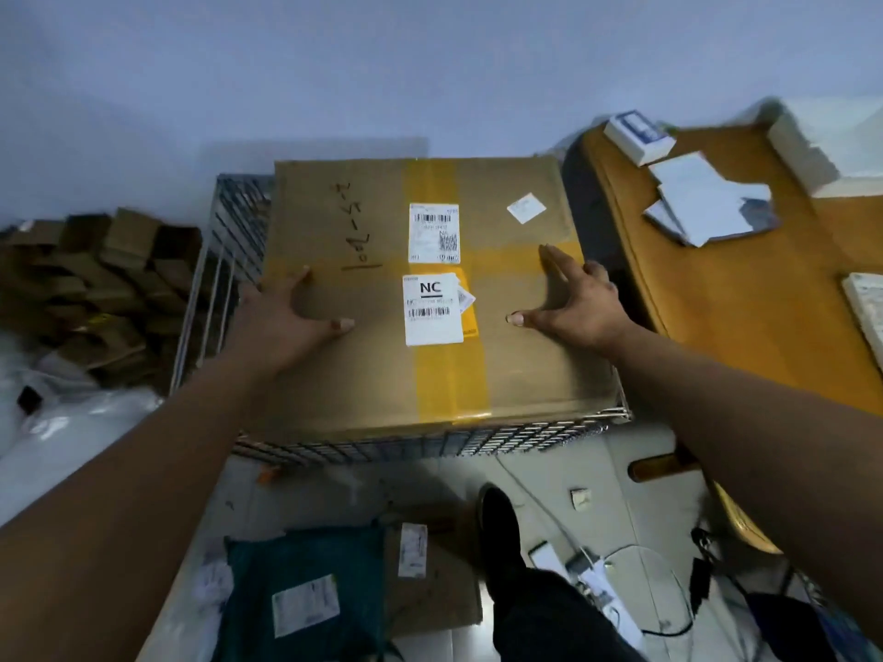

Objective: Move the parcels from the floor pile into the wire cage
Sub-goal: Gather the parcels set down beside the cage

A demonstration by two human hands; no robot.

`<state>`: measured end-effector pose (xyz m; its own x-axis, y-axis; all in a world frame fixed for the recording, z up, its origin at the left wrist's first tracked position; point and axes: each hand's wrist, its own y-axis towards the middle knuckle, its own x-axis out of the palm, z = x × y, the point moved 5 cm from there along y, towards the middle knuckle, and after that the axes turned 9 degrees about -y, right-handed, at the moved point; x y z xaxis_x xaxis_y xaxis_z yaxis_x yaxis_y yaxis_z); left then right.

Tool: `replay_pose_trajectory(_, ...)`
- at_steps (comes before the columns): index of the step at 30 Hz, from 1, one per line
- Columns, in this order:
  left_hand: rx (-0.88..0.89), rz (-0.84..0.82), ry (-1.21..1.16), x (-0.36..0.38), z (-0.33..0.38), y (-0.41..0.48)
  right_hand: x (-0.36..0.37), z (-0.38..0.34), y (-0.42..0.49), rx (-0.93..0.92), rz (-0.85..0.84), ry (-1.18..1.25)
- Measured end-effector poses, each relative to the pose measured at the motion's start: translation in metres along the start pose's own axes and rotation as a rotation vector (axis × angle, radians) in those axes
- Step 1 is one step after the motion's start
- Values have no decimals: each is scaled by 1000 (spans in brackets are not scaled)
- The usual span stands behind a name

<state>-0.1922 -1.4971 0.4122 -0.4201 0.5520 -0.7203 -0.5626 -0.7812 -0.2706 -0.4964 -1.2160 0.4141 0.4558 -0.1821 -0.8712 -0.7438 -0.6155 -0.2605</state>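
Your left hand (pixel 296 317): fingers spread flat on the cardboard box (pixel 372 375), left of its labels | your right hand (pixel 573 298): spread flat, right of them | box: resting atop the wire cage (pixel 430 444)

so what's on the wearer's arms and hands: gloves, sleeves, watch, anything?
Nothing worn there that shows. The left hand and right hand are bare: no gloves, no rings visible. The left forearm and right forearm are uncovered to the frame edge: no cuff, watch or band. Lower down: a dark trouser leg and a black shoe.
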Motion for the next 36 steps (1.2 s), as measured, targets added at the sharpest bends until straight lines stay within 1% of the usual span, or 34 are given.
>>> replay_pose_trajectory(5,-105,-15,20,66,-19,85,51,34,94,14,-53,-32)
replay_pose_trajectory(9,-142,-63,2,124,-46,131,114,71,145,46,-116,-19)
replay_pose_trajectory(12,-159,-105,30,172,-68,153,171,103,167,91,-144,-22)
replay_pose_trajectory(17,-226,-205,121,245,-121,183,264,154,194,121,-278,-77)
replay_pose_trajectory(23,-311,-287,262,313,-171,201,344,204,213,83,-446,-215)
replay_pose_trajectory(27,-314,-346,411,352,-188,212,376,225,227,49,-471,-242)
replay_pose_trajectory(29,-328,-377,437,372,-195,218,387,234,232,34,-464,-254)
replay_pose_trajectory(31,-331,-387,425,390,-202,224,395,242,237,29,-467,-294)
replay_pose_trajectory(34,-394,-384,345,412,-211,228,399,257,242,61,-467,-326)
replay_pose_trajectory(36,-352,-400,350,423,-211,229,400,264,242,55,-465,-351)
